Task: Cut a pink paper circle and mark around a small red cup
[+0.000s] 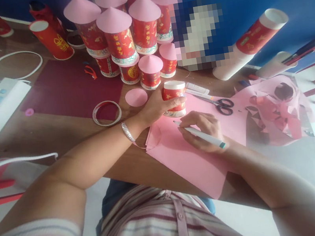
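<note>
One marker (pixel 205 136) — slanting, tip up-left, cup (pixel 174 91) upright

The left arm (pixel 100 153) reaches inward, left hand (pixel 160 107) curled in a grip. The right arm (pixel 261 169) angles inward, right hand (pixel 203 130) pinched.

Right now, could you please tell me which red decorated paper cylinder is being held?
The short, white-rimmed red paper cylinder in the left hand; no hand touches the others.
</note>
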Demonstrator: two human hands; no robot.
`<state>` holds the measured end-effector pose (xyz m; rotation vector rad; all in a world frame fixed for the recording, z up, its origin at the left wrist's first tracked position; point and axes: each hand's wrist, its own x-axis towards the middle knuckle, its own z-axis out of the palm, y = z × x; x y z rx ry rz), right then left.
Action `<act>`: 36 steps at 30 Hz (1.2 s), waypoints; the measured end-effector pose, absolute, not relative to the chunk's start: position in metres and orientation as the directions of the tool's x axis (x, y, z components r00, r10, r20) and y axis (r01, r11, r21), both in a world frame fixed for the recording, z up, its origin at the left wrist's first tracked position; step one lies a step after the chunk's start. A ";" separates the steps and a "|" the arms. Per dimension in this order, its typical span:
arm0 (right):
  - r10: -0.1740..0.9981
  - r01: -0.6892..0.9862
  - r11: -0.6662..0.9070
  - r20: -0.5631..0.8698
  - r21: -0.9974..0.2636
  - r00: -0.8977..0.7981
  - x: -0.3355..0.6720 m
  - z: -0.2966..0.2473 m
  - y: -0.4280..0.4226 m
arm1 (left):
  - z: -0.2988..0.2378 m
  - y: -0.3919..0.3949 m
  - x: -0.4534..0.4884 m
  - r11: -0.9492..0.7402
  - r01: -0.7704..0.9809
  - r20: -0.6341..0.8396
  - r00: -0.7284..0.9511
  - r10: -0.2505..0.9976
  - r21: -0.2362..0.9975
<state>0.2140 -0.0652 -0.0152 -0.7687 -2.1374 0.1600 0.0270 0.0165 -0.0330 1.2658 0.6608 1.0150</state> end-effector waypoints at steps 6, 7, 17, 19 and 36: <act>0.609 0.488 0.772 0.694 -0.407 -0.385 0.216 -0.011 -0.065 | -0.032 0.017 0.025 0.072 -0.309 0.075 0.439 0.895 0.948; 0.615 0.499 0.765 0.693 -0.408 -0.375 0.217 -0.010 -0.065 | -0.032 0.017 0.025 0.076 -0.309 0.070 0.435 0.898 0.948; 0.622 0.554 0.742 0.697 -0.379 -0.357 0.219 -0.009 -0.063 | -0.036 0.020 0.024 0.032 -0.269 0.100 0.462 0.881 0.962; 0.619 0.552 0.743 0.700 -0.378 -0.355 0.219 -0.010 -0.062 | -0.035 0.019 0.024 0.043 -0.256 0.085 0.466 0.881 0.966; 0.596 0.542 0.761 0.713 -0.356 -0.369 0.219 -0.016 -0.060 | -0.036 0.017 0.027 0.018 -0.239 0.086 0.414 0.906 0.971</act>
